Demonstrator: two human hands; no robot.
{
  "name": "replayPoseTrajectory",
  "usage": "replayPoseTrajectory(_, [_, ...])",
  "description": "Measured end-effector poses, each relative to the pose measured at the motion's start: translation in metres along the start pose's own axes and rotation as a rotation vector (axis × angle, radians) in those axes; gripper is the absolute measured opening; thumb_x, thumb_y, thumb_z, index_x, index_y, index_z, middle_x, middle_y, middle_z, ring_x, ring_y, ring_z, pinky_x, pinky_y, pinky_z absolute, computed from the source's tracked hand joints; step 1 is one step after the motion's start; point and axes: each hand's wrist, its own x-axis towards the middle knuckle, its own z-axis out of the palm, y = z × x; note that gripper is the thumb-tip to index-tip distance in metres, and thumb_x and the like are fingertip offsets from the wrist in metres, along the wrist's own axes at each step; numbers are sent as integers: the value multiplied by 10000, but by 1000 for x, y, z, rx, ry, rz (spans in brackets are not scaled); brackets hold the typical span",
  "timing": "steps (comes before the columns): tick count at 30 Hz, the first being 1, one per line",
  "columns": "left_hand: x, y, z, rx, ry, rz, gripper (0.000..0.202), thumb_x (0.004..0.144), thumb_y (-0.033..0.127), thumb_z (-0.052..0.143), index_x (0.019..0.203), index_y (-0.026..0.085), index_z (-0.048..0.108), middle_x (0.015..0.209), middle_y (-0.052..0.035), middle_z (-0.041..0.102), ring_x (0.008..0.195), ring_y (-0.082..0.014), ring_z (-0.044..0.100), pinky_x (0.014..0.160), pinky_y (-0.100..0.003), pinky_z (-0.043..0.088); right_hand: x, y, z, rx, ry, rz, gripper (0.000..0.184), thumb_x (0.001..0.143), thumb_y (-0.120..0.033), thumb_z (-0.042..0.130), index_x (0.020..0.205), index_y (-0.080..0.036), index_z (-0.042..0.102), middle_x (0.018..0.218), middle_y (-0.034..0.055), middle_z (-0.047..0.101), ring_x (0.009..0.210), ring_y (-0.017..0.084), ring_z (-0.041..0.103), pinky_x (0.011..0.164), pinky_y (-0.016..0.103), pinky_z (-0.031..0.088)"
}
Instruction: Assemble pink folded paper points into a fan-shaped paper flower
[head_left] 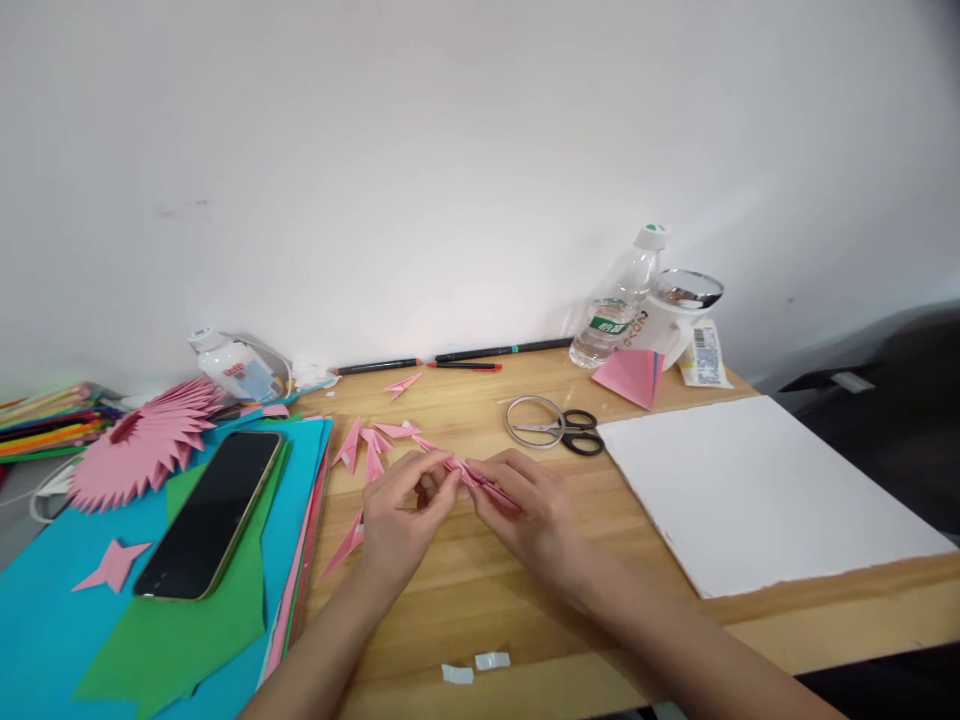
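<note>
My left hand (409, 505) and my right hand (525, 505) meet over the middle of the wooden table, both closed in a pinch. Between them they hold a folded pink paper piece (469, 473); its left tip pokes out past my left fingers, and its right part runs under my right fingers. Just left of my left hand lie several loose pink folded paper pieces (373, 455), some with small white patches. Beyond my right hand are black-handled scissors (581, 432), their blades crossing a round ring (510, 415).
On the left, a black phone (210, 515) rests on green and blue paper sheets (296, 480), near a pink pleated paper ring (150, 440). A white board (772, 495) lies right. A water bottle (619, 300) and mug (667, 320) stand behind. White strips (491, 661) lie in front.
</note>
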Motion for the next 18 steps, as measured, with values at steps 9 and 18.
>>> replayPoseTrajectory(9, [-2,-2,2,-39,-33,-62,41,726,203,602,740,181,633,567,24,540,500,-93,479,482,-207,396,-1,0,3,-79,15,-67,188,817,-114,514,948,-175,634,717,50,611,625,120,568,539,210,450])
replayPoseTrajectory(18, [-9,-4,2,222,3,33,90,762,180,506,705,195,574,554,40,492,476,-78,422,454,-197,353,-1,-5,1,-78,-17,-76,195,814,-116,520,957,-183,633,719,51,617,622,117,571,529,202,448])
